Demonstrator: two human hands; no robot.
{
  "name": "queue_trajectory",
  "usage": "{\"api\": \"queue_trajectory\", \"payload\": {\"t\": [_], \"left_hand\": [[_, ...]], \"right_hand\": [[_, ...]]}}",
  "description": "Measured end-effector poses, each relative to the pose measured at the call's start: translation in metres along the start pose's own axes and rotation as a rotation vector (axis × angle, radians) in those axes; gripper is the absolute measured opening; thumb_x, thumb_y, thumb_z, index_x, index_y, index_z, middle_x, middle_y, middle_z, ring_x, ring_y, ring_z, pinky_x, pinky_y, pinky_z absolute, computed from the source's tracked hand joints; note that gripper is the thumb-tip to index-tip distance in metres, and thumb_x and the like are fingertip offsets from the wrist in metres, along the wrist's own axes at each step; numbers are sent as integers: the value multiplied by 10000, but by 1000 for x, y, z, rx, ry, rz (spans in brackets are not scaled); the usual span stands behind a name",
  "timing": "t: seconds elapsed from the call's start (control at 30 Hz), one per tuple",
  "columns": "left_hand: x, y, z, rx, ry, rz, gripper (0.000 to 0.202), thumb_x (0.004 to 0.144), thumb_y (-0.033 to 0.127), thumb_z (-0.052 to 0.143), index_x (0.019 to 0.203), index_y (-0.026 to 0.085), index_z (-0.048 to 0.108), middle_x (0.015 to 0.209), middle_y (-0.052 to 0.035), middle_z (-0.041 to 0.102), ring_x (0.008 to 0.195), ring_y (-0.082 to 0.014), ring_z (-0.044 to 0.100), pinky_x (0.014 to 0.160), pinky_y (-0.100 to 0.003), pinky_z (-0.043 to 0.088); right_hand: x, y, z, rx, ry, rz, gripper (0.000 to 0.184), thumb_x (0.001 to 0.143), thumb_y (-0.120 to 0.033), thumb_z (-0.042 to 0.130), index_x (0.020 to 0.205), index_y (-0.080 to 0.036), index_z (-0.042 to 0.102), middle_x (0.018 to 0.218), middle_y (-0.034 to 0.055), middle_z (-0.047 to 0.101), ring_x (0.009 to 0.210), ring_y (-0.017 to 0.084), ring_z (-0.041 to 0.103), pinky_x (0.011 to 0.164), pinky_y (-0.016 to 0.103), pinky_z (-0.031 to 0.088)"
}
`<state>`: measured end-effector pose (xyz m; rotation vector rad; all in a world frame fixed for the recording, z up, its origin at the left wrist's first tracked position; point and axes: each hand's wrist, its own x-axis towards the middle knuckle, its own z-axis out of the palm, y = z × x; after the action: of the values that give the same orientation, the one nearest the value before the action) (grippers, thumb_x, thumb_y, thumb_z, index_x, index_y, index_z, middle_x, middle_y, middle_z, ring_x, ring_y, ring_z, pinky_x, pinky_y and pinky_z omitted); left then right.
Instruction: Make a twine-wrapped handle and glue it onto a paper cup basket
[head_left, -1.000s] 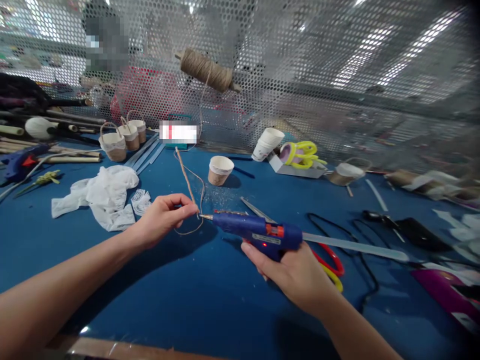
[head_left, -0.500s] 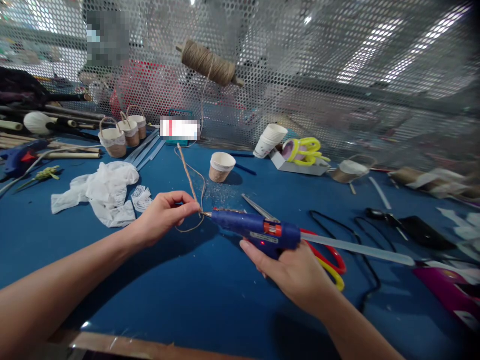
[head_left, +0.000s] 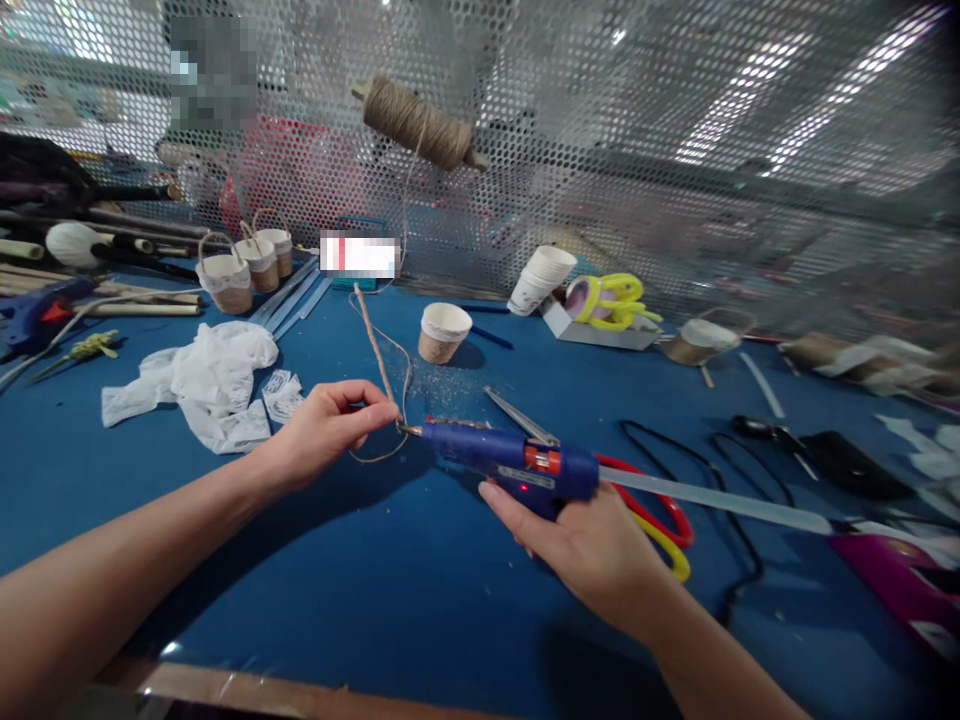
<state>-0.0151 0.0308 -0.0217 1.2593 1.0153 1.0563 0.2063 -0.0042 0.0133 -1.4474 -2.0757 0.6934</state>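
My left hand pinches the near end of a thin twine-wrapped stick, which slants up and away. Loose twine loops beside it and runs up to a twine spool at the mesh. In my right hand is a blue hot glue gun, a long clear glue stick jutting from its back. The gun's nozzle is at the stick's end by my left fingertips; whether they touch I cannot tell. Beyond stands a small paper cup wrapped in brown twine or burlap with a white rim.
Scissors with red and yellow handles lie partly under the glue gun. White lace is heaped at left, near several handled cups. Stacked white cups and a box stand at the back. A black cord curls at right.
Very little differs. The glue gun has shifted very slightly left at its nozzle; both hands keep the same hold.
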Motion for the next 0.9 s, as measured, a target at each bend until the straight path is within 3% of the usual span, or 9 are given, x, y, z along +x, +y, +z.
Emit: {"api": "queue_trajectory", "payload": {"t": [0.3, 0.5, 0.73, 0.9], "left_hand": [[0, 1, 0, 3, 15, 3, 204, 697, 316, 620, 610, 148, 546, 508, 68, 423, 437, -44, 332, 431, -196, 225], [-1, 1, 0, 0, 9, -13, 191, 696, 310, 620, 626, 145, 553, 517, 64, 430, 443, -45, 333, 436, -201, 222], [-2, 1, 1, 12, -8, -7, 195, 700, 308, 613, 623, 142, 547, 508, 68, 421, 441, -44, 334, 432, -193, 223], [-2, 3, 1, 20, -5, -1, 191, 703, 307, 608, 622, 144, 551, 502, 69, 420, 436, -44, 333, 431, -194, 226]], "right_hand": [[1, -5, -2, 134, -34, -34, 58, 718, -255, 572, 667, -253, 600, 514, 9, 572, 657, 221, 618, 518, 314, 487], [0, -5, 0, 86, 17, -30, 26, 716, -248, 583, 724, -239, 606, 556, 22, 599, 675, 229, 621, 517, 316, 491], [0, -6, -1, 14, 20, -59, 133, 731, -263, 562, 608, -213, 559, 451, -13, 545, 574, 181, 609, 517, 266, 490], [-1, -5, 0, -56, 22, -77, 208, 728, -282, 554, 535, -217, 513, 429, -15, 527, 615, 188, 614, 547, 268, 497]]}}
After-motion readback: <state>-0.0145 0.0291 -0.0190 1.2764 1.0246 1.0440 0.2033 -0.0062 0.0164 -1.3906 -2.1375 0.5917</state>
